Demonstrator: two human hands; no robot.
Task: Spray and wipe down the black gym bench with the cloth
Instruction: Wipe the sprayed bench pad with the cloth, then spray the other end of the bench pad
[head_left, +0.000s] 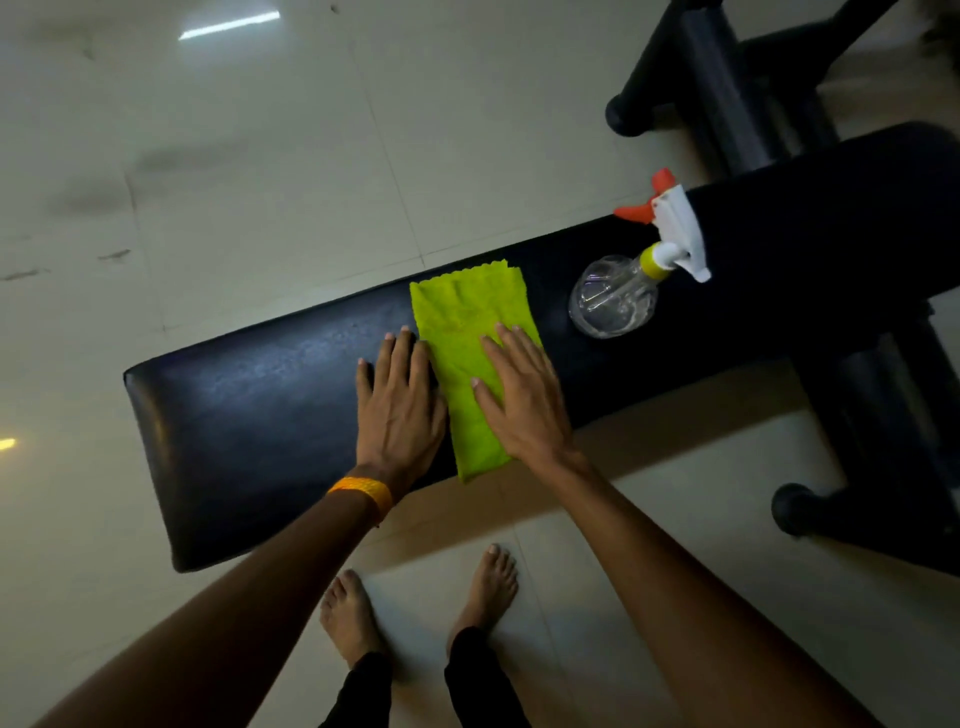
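Observation:
The black gym bench (249, 415) runs across the view from lower left to upper right. A folded lime-green cloth (462, 322) lies flat across its pad. My right hand (524, 400) presses flat on the cloth's right side, fingers spread. My left hand (397, 405) rests flat on the bare pad, touching the cloth's left edge, with an orange band on the wrist. A clear spray bottle (613, 299) with a white and orange trigger head lies on its side on the bench, to the right of the cloth.
Pale tiled floor (260, 156) surrounds the bench. Black frame legs (727, 88) of gym equipment stand at the upper right, and the bench's foot (795, 509) sticks out at the lower right. My bare feet (415, 608) stand close to the bench's near edge.

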